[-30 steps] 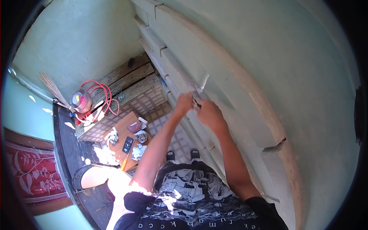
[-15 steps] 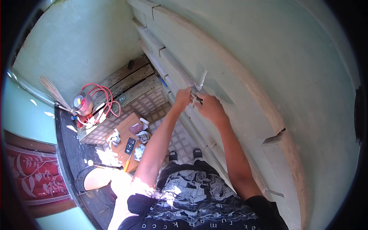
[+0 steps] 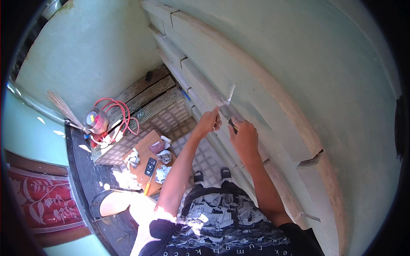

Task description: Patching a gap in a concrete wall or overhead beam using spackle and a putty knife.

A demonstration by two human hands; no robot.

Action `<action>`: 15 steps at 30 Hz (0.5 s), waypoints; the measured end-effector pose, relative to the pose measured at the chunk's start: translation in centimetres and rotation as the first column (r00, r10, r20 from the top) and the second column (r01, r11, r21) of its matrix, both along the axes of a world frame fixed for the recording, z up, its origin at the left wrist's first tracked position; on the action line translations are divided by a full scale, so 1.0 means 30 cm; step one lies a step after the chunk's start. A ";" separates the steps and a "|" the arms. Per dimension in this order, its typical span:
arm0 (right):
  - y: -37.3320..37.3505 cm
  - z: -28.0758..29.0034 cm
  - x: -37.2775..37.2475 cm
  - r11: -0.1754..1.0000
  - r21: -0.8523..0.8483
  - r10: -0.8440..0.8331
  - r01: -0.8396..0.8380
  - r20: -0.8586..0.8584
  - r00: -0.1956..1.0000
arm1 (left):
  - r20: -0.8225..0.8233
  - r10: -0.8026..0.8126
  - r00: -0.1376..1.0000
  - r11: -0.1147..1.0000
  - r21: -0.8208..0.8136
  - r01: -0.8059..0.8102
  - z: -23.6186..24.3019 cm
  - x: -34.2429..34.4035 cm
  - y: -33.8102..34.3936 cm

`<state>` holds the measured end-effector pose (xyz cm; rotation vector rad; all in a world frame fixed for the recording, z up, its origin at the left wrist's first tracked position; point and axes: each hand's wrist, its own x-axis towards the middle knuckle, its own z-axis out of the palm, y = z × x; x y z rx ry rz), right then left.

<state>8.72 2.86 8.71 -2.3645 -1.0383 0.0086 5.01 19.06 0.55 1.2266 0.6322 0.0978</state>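
Observation:
My right hand (image 3: 245, 135) is wrapped round a small black tool with a bit of yellow (image 3: 233, 124); its kind is unclear and its far end is hidden. My left hand (image 3: 207, 123) is closed just to the left, its fingertips close to the ledge of the pale green wall. What those fingers hold, if anything, is too small to make out. Above both hands, a whitish torn-looking strip (image 3: 230, 94) shows on the wall (image 3: 273, 123), beside a pale purplish patch on the ledge. The hands are slightly apart.
On the left, a brown wooden board (image 3: 143, 147) carries crumpled paper (image 3: 164, 156), a dark phone-like device (image 3: 150, 167) and a yellow-handled tool (image 3: 147, 187). Beyond it are a bucket (image 3: 96, 121), a red hose (image 3: 127, 112) and a stick broom (image 3: 61, 103). Curved ledges jut from the wall.
My right hand has drawn back from the wall and away from my left hand, which were close together before. More of the black tool shows. The view has shifted slightly.

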 end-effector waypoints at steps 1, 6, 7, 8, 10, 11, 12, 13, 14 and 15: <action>-0.008 0.028 -0.009 0.999 -0.043 -0.031 0.030 -0.019 0.999 | -0.007 -0.012 1.000 1.000 0.009 0.012 -0.001 -0.028 -0.001; 0.071 -0.004 0.046 0.995 -0.093 -0.026 0.027 0.010 1.000 | -0.082 0.058 0.995 0.985 0.167 -0.044 0.042 -0.037 -0.001; 0.074 0.024 0.034 0.993 -0.118 -0.034 0.031 -0.021 0.999 | -0.104 0.050 0.993 0.990 0.138 -0.036 0.043 -0.043 0.000; 0.078 0.048 0.025 0.989 -0.143 -0.043 0.035 -0.050 0.998 | -0.126 0.042 0.991 0.994 0.110 -0.028 0.045 -0.048 0.004; 0.073 0.078 0.020 0.987 -0.157 -0.045 0.029 -0.101 0.994 | -0.106 0.045 0.993 0.995 0.098 -0.035 0.053 -0.048 0.010; 0.067 0.085 0.021 0.984 -0.175 -0.048 0.022 -0.147 0.988 | -0.082 0.047 0.995 0.996 0.082 -0.040 0.057 -0.043 0.008; 0.083 0.066 0.034 0.985 -0.172 -0.056 0.029 -0.149 0.987 | -0.083 0.040 0.996 0.996 0.084 -0.033 0.052 -0.035 0.010; 0.116 0.052 0.043 0.987 -0.157 -0.056 0.037 -0.115 0.992 | -0.077 0.043 0.996 0.995 0.094 -0.035 0.048 -0.033 0.010; 0.130 0.043 0.046 0.989 -0.142 -0.056 0.045 -0.081 0.995 | -0.071 0.046 0.996 0.994 0.103 -0.039 0.043 -0.033 0.009; 0.111 0.037 0.045 0.989 -0.138 -0.059 0.048 -0.084 0.995 | -0.073 0.043 0.996 0.994 0.107 -0.035 0.036 -0.040 -0.002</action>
